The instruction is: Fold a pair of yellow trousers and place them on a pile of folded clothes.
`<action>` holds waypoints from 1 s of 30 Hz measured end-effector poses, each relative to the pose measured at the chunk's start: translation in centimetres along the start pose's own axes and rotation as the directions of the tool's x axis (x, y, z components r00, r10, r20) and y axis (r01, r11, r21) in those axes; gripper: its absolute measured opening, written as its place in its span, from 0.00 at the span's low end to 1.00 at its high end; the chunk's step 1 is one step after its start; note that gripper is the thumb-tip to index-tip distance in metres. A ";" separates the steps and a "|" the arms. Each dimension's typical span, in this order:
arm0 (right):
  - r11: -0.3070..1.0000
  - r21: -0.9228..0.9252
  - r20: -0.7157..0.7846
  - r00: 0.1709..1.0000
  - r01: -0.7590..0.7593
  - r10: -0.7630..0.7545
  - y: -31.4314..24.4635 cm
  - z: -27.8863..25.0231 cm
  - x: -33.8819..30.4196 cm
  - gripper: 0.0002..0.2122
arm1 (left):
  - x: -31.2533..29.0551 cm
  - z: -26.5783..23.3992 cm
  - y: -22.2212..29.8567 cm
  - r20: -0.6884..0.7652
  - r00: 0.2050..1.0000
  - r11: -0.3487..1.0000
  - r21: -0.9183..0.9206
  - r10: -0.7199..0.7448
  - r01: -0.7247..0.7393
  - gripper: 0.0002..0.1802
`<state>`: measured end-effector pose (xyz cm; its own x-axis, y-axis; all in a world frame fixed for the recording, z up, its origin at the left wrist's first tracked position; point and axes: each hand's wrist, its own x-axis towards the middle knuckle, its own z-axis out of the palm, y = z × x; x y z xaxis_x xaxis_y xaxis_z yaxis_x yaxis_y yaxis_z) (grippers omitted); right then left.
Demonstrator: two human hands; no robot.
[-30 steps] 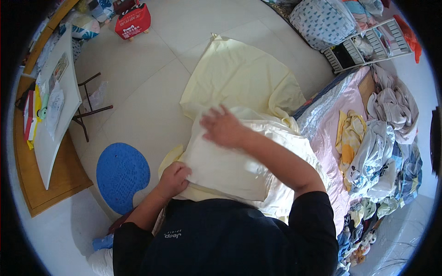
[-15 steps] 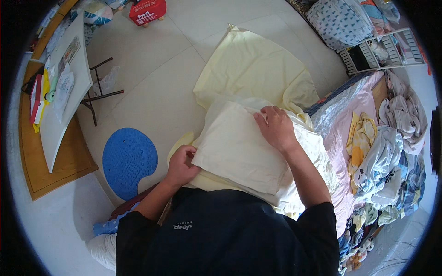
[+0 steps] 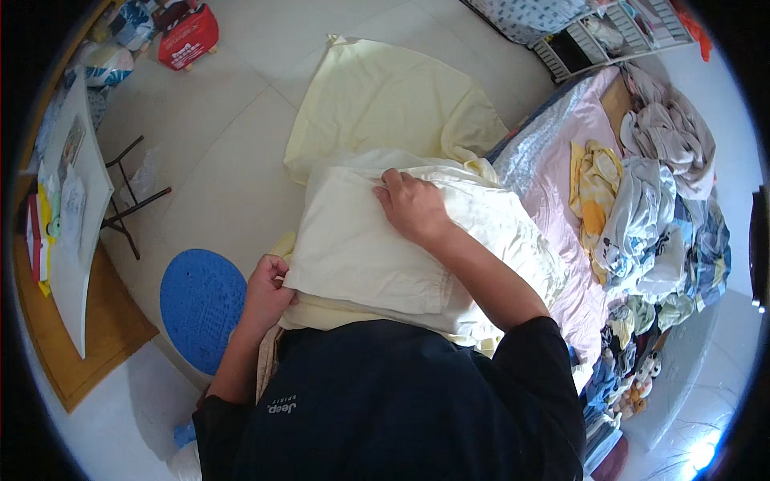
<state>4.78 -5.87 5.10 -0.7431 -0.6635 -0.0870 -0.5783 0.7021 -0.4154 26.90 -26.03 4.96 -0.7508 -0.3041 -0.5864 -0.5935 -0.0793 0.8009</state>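
A cream cloth, folded into a flat, layered rectangle, lies in front of my body. Its near left corner is pinched between the thumb and fingers of my left hand. Resting on top near the far edge is my right hand, its thumb apart from the slightly bent fingers. Beyond the folded part, a pale yellow cloth spreads away over the floor, rumpled at its right side. Loose cream folds bunch to the right under my right forearm. What supports the cloth is hidden.
On the right, a bed with a pink sheet carries heaped clothes. A white rack stands behind it. Leftward are a blue oval mat, a white folding table and a red stool. Tiled floor lies between.
The whole view has shifted and turned, so the cloth and both hands appear further left. My left hand keeps its pinch at the corner; my right hand stays near the far edge.
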 end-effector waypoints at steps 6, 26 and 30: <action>0.931 0.198 0.151 0.948 -0.305 0.279 2.1 -6.9 -4.9 0.18 | 0.3 -1.1 -1.3 0.096 0.993 0.994 -0.086 0.070 -0.061 0.14; 0.848 0.456 -0.036 0.947 -0.269 0.319 1.7 -2.6 -5.7 0.08 | 0.9 -0.5 1.0 0.173 0.984 0.993 -0.095 -0.050 0.067 0.45; 0.899 0.378 -0.104 0.955 -0.222 0.279 1.7 -0.8 -5.1 0.08 | 0.8 -0.7 0.9 0.182 0.983 0.987 -0.145 -0.041 0.068 0.38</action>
<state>7.38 -1.08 5.56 -0.9058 -0.4105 -0.1048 -0.2280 0.6808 -0.6960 25.95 -27.05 5.28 -0.7663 -0.1231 -0.6306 -0.5944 -0.2366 0.7686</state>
